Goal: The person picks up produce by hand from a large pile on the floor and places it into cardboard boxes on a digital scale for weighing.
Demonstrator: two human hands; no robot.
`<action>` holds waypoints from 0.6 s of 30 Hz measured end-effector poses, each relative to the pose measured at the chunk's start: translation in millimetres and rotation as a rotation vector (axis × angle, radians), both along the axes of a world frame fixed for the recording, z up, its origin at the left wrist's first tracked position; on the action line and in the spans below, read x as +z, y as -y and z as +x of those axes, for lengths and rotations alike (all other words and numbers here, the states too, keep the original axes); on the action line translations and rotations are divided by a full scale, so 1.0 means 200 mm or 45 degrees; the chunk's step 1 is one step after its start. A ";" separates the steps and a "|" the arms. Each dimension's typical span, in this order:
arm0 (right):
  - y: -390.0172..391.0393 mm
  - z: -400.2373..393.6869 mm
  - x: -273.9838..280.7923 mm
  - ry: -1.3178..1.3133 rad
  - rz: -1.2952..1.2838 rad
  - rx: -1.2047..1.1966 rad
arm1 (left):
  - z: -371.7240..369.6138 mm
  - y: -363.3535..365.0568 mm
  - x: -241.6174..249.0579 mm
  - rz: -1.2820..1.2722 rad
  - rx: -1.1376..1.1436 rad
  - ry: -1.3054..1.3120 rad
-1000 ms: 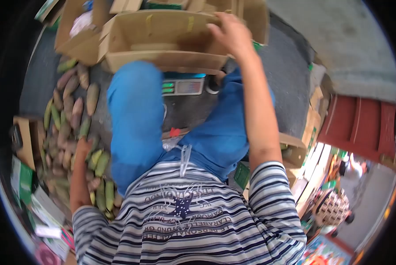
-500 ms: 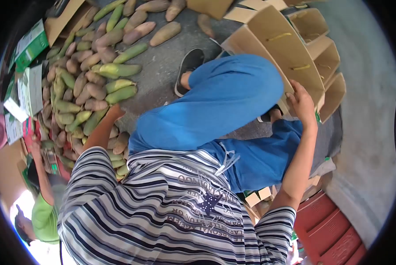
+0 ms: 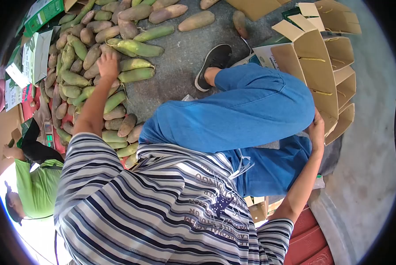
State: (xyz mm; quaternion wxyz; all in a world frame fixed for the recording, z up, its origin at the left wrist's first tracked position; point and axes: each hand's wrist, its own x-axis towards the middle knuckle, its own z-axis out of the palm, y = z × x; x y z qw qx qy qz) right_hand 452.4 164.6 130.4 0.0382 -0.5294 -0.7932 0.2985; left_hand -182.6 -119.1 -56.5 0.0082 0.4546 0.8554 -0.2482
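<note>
Radishes [image 3: 136, 48] lie piled along the left edge of the floor [image 3: 171, 64], directly under the left hand [image 3: 108, 65], much the nearer of 2; beside its fingers, green ones point crosswise. Its fingers are slightly spread, any grip unclear. The right hand [image 3: 316, 130] meets the carton [image 3: 312, 70], grip hidden.

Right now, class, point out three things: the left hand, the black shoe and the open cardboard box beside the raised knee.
Left hand [image 3: 108, 67]: head view, back of the hand.
Black shoe [image 3: 220, 54]: head view, its dark upper.
Cardboard box [image 3: 316, 74]: head view, brown panel between the yellow handles.
</note>
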 end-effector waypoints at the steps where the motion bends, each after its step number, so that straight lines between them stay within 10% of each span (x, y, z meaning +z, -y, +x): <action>1: -0.01 0.01 -0.01 -0.005 0.011 0.006 | -0.06 0.00 0.01 -0.222 0.198 0.117; 13: -0.01 -0.01 0.04 0.117 0.121 0.072 | -0.19 0.05 -0.12 -0.309 0.384 0.559; 18: -0.03 0.01 0.01 0.118 0.189 0.139 | 0.16 -0.27 0.12 0.253 0.191 1.021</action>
